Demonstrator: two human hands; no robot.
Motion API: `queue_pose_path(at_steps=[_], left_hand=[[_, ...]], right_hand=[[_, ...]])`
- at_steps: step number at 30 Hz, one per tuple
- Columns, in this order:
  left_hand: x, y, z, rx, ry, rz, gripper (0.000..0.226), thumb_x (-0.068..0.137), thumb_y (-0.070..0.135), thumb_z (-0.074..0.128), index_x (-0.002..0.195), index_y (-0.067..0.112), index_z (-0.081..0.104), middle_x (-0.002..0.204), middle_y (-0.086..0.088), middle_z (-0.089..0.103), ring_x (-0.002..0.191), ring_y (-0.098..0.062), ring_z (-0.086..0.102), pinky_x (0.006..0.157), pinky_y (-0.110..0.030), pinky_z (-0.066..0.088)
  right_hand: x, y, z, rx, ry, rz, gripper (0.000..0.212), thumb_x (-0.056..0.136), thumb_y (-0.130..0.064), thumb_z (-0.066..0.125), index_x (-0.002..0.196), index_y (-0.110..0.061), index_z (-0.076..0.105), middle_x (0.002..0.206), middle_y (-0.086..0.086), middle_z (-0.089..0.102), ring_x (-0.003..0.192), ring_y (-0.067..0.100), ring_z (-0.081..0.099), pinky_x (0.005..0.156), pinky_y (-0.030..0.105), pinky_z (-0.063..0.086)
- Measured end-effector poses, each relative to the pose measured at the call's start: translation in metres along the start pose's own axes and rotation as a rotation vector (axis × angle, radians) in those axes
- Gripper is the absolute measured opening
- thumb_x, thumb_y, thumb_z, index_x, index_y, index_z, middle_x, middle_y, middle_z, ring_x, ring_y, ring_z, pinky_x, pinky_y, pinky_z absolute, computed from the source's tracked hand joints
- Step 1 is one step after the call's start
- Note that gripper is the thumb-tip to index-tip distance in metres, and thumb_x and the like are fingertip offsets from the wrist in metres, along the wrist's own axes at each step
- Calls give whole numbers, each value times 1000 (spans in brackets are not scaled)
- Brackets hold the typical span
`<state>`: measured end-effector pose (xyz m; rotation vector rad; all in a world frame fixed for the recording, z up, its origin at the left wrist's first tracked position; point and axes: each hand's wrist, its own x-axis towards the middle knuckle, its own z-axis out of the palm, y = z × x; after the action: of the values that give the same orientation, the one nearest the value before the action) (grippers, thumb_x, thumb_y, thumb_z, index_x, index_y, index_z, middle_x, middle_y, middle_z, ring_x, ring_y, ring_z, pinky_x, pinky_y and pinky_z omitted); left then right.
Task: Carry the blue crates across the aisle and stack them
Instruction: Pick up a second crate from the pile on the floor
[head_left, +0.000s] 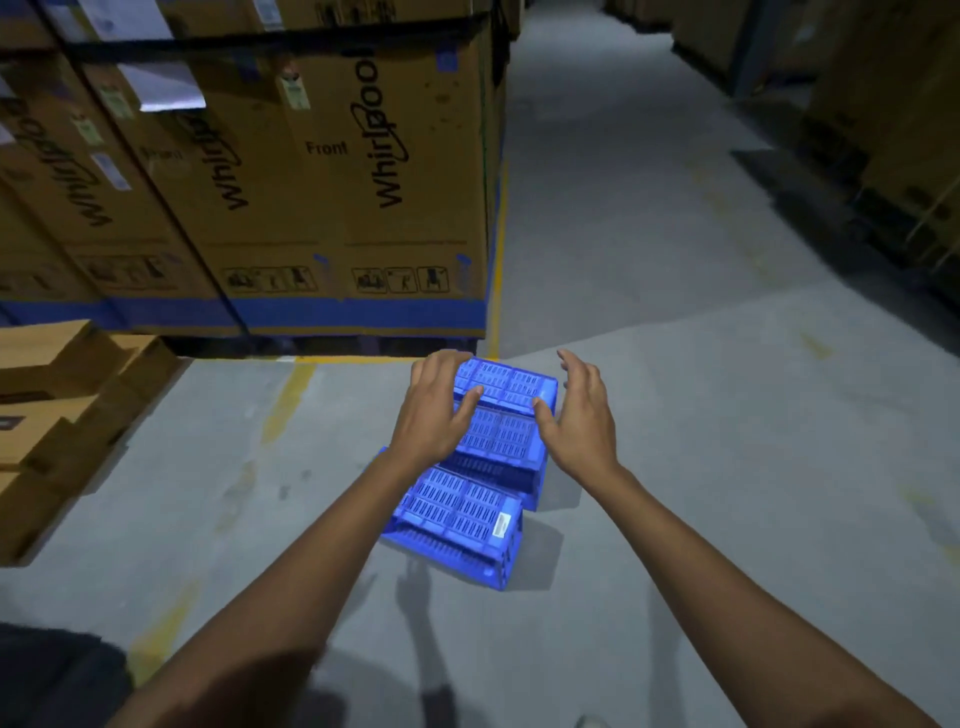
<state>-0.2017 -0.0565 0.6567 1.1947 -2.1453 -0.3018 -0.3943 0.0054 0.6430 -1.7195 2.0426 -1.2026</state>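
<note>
Three blue slotted crates lie upside down on the grey floor in a line running away from me. The nearest crate (457, 512) carries a white label and sits slightly askew. The middle crate (501, 439) and the far crate (506, 384) lie between my hands. My left hand (434, 410) hovers over the left edge of the middle and far crates, fingers spread and curled. My right hand (579, 415) hangs open to the right of them, thumb near the far crate's right corner. Neither hand grips a crate.
Tall brown cartons (291, 171) with blue bands stand on the left behind a yellow floor line (496, 291). Smaller stacked boxes (57, 415) sit at the far left. The aisle floor (649, 208) runs ahead to the right, with dark stacked goods (883, 130) along its right side.
</note>
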Motion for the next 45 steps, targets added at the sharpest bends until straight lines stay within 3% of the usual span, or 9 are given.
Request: queue_pose_path(at_steps=[6, 13, 22, 29, 33, 37, 39, 42, 45], left_hand=[[-13, -49, -22, -43, -74, 134, 37, 97, 30, 55, 129, 12, 52, 127, -7, 53, 118, -25, 43, 99, -34, 38], [-20, -120, -5, 70, -214, 168, 46, 96, 35, 53, 133, 8, 50, 132, -12, 51, 121, -33, 43, 102, -45, 40], [-83, -274, 202, 169, -298, 176, 67, 91, 55, 30, 139, 10, 45, 139, -15, 46, 126, -36, 42, 99, -52, 42], [-147, -403, 375, 208, -289, 129, 62, 94, 53, 38, 141, 13, 41, 141, -13, 42, 130, -34, 36, 98, -56, 42], [-173, -455, 450, 271, -266, -6, 58, 97, 44, 51, 144, 14, 39, 148, -14, 36, 137, -33, 29, 104, -53, 36], [-197, -494, 508, 316, -295, -78, 57, 98, 47, 45, 144, 14, 38, 149, -15, 34, 139, -34, 26, 110, -53, 28], [-204, -504, 525, 345, -249, -53, 52, 99, 49, 38, 139, 16, 43, 143, -12, 43, 137, -30, 31, 112, -52, 26], [-209, -508, 537, 373, -119, -82, 46, 98, 47, 36, 132, 19, 50, 142, -10, 46, 143, -30, 26, 115, -59, 13], [-211, -503, 541, 347, -11, -331, 56, 92, 52, 44, 135, 17, 49, 160, -18, 18, 150, -39, 2, 113, -67, 1]], right_hand=[[-26, -31, 40, -101, 60, 39, 58, 87, -24, 65, 141, -14, 44, 132, 11, 47, 119, 32, 50, 91, 48, 50], [-44, -28, 120, -205, -51, 96, 61, 88, -21, 66, 144, -15, 40, 134, 11, 44, 122, 32, 46, 89, 44, 49], [-65, 152, 311, -307, -159, 75, 69, 89, -26, 63, 150, -17, 31, 138, 12, 43, 125, 34, 44, 89, 45, 48], [-91, 293, 456, -386, -191, 10, 74, 91, -32, 63, 152, -18, 24, 138, 12, 40, 126, 35, 42, 88, 47, 49], [-99, 358, 517, -372, -290, -129, 86, 85, -60, 63, 152, -18, 28, 144, 13, 36, 130, 36, 37, 101, 50, 40], [-100, 399, 561, -506, -546, -193, 111, 66, -81, 64, 154, -28, 23, 162, 11, 11, 147, 30, 13, 112, 56, 26], [-99, 410, 579, -627, -597, -251, 111, 65, -77, 69, 154, -28, 22, 162, 12, 14, 147, 30, 16, 113, 53, 24], [-99, 415, 593, -704, -565, -288, 100, 70, -52, 76, 152, -28, 24, 155, 7, 29, 138, 32, 29, 107, 50, 31], [-101, 407, 596, -655, -531, -290, 78, 73, -32, 73, 143, -30, 38, 144, 1, 39, 127, 29, 36, 99, 47, 35]])
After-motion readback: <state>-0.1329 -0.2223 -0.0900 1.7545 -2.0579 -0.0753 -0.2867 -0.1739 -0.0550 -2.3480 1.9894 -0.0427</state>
